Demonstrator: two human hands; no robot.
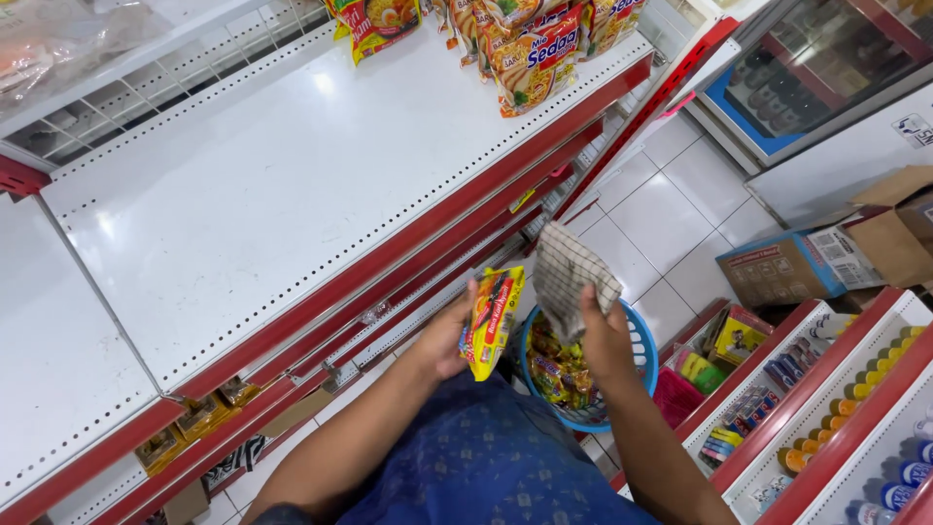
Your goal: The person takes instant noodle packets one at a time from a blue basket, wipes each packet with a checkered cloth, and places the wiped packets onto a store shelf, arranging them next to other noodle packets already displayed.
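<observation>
White shelf with red front edge lay largely bare; noodle packets, yellow and red, crowded its far right corner, tops cut off by the frame; blue basket sat on the tiled floor below, its contents partly hidden by the hands; checked cloth hung pinched in the closed right hand; yellow packet, long axis upright and tilted slightly right, stood clamped in the left hand just left of the cloth, above the basket's rim.
</observation>
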